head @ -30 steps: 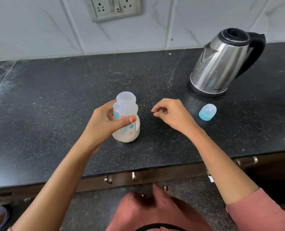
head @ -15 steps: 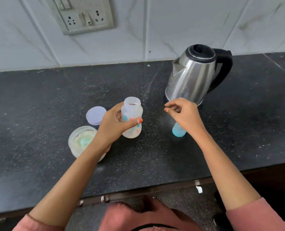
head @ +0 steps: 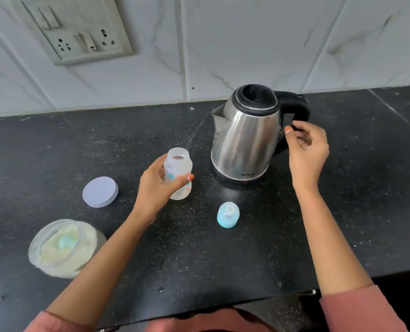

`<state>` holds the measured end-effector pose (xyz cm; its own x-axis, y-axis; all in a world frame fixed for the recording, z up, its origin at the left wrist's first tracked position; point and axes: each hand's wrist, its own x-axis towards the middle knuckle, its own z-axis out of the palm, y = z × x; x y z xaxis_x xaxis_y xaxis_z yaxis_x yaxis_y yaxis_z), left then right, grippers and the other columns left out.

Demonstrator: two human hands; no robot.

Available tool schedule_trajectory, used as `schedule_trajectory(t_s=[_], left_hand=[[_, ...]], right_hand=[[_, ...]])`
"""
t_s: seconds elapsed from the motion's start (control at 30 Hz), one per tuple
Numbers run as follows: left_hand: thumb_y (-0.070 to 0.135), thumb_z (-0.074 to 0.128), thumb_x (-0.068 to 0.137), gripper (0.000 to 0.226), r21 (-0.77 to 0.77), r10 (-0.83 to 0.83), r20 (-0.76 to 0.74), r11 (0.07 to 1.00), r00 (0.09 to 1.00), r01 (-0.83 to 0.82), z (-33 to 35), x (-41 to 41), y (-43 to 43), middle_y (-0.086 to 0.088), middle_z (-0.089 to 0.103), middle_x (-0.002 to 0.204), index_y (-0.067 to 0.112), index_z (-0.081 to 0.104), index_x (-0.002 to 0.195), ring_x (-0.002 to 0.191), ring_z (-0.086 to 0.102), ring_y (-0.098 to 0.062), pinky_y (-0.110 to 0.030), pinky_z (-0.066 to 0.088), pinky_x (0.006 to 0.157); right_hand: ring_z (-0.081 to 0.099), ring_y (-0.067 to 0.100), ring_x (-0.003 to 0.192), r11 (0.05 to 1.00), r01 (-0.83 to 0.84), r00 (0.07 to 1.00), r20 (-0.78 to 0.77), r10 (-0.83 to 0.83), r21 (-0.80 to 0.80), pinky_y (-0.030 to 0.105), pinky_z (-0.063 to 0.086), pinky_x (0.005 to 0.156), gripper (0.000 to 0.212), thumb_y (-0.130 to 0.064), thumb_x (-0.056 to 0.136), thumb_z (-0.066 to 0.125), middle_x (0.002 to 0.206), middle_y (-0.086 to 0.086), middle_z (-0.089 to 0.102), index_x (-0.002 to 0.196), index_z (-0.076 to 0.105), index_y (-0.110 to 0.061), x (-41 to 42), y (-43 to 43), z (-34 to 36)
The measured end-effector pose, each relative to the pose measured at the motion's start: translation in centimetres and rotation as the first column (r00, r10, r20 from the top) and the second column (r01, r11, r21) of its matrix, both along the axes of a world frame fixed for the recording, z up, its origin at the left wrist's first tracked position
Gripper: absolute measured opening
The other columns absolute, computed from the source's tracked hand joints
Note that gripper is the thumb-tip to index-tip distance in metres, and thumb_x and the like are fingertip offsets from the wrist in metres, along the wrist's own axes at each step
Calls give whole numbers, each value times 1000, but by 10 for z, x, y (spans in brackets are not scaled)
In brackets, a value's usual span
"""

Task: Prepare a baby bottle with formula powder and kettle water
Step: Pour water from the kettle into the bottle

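Note:
A small clear baby bottle (head: pixel 178 164) with no cap stands on the black counter (head: pixel 223 248), a little powder at its bottom. My left hand (head: pixel 157 188) grips it round the middle. To its right stands a steel kettle (head: pixel 245 137) with a black lid and handle. My right hand (head: pixel 305 152) hovers beside the kettle's handle with fingers loosely curled, holding nothing. The blue bottle cap with its teat (head: pixel 227 214) lies in front of the kettle. An open jar of pale formula powder (head: pixel 62 248) with a scoop inside sits at the near left.
The jar's pale purple lid (head: pixel 100 191) lies flat left of the bottle. A switch and socket plate (head: pixel 79 32) is on the tiled wall behind. The counter's front edge runs just above my sleeves.
My right hand has moved from near the bottle to the kettle's handle on the right. The camera has turned, bringing the powder jar and lid into view. My left hand stays on the bottle.

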<state>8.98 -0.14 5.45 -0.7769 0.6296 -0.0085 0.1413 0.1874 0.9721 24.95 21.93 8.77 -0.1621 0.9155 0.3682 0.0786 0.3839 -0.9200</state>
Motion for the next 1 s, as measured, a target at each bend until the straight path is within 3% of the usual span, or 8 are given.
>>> schedule_trajectory(t_s=[0.1,0.23,0.37,0.53,0.6,0.7,0.83,1.0], left_hand=[[25,79,68,60,-6,18,-3,1000,1000,-18,-4,-4,13,14,64,110,23,56,123,102,59,0,-17,46,79],[27,80,66,60,-34,23,-3,999,1000,-23,-10,-10,26,13,65,110,25,56,121,102,61,-3,-20,49,81],[29,81,65,60,-51,32,-6,998,999,-32,-16,-16,36,8,66,112,25,57,120,104,62,-10,-34,51,90],[25,81,66,65,-62,44,4,997,999,-44,-18,-22,44,5,64,116,21,54,125,107,60,-11,-36,50,92],[24,80,67,64,-64,45,8,997,999,-45,-20,-23,46,5,64,116,22,54,125,107,60,-10,-32,50,90],[24,80,67,63,-70,48,7,996,999,-47,-21,-24,47,7,64,115,24,53,124,106,60,-9,-28,50,87],[23,80,67,65,-70,52,10,996,999,-51,-22,-26,48,4,63,118,21,53,125,109,59,-13,-34,49,92],[29,80,64,62,-55,61,-12,997,998,-62,-19,-32,45,8,63,115,29,54,120,106,60,-8,-30,49,88]], right_hand=[[51,3,93,996,12,999,-49,-17,-87,15,46,84,29,-22,82,66,108,-8,44,109,58,-15,-4,26,-5],[43,9,112,983,-70,998,-8,69,-172,19,41,94,46,-37,78,66,124,-2,40,118,46,-27,-11,57,-11],[47,8,117,950,-213,977,-19,215,-227,3,39,87,59,-53,64,65,124,-3,52,117,51,-32,-13,87,-14],[58,11,106,858,-470,875,18,484,-207,31,42,98,64,-67,59,69,104,-11,66,109,60,-27,-8,119,-16],[62,5,94,821,-537,837,4,548,-194,31,47,92,59,-69,55,70,93,-16,70,100,63,-31,-11,126,-13],[64,2,86,767,-616,785,-57,617,-179,21,52,79,55,-67,51,73,84,-16,72,93,68,-31,-16,131,-8],[54,-1,49,756,-634,773,-121,622,-162,12,44,49,39,-64,52,75,55,-14,64,75,71,-33,-21,128,-6],[49,-2,42,797,-585,807,-200,556,-148,11,38,43,32,-62,54,75,48,-14,60,65,69,-32,-26,124,-8]])
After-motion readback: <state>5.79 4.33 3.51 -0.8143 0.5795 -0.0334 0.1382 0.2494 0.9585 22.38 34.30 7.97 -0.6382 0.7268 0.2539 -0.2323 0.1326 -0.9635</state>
